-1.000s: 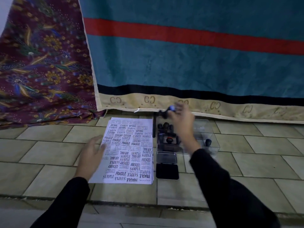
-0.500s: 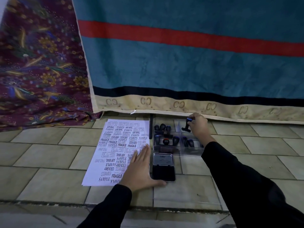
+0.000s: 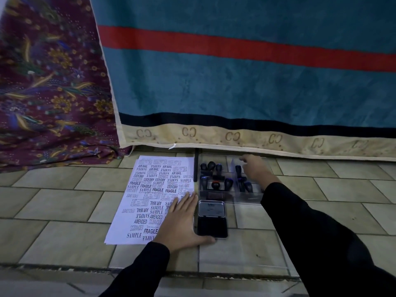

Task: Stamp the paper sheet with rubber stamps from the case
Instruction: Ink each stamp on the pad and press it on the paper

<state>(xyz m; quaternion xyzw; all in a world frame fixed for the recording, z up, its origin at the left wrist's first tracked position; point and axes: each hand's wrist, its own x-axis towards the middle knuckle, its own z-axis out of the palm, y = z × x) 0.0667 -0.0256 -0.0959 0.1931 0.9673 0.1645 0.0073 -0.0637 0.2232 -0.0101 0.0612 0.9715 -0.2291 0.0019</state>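
The paper sheet (image 3: 150, 200), covered with printed words such as SAMPLE and FRAGILE, lies on the tiled floor. My left hand (image 3: 182, 221) rests flat and open on its lower right corner, thumb by the open ink pad (image 3: 212, 227). Right of the sheet sits the clear stamp case (image 3: 248, 199) with several dark-handled stamps (image 3: 211, 166) and a red-knobbed one (image 3: 215, 185). My right hand (image 3: 255, 170) hovers palm down over the case's right compartment, fingers beside an upright stamp (image 3: 238, 169). Whether they grip it is hidden.
A teal blanket (image 3: 235, 82) with a red stripe hangs just behind the case. Patterned maroon cloth (image 3: 49, 93) is piled at the back left. A black stick (image 3: 195, 166) lies between sheet and case. A clear lid (image 3: 242, 254) lies on the tiles in front of the ink pad.
My left hand slid from the sheet's left edge to its lower right corner and stays there. My right hand, which held a blue-topped stamp, came down into the case's right compartment.
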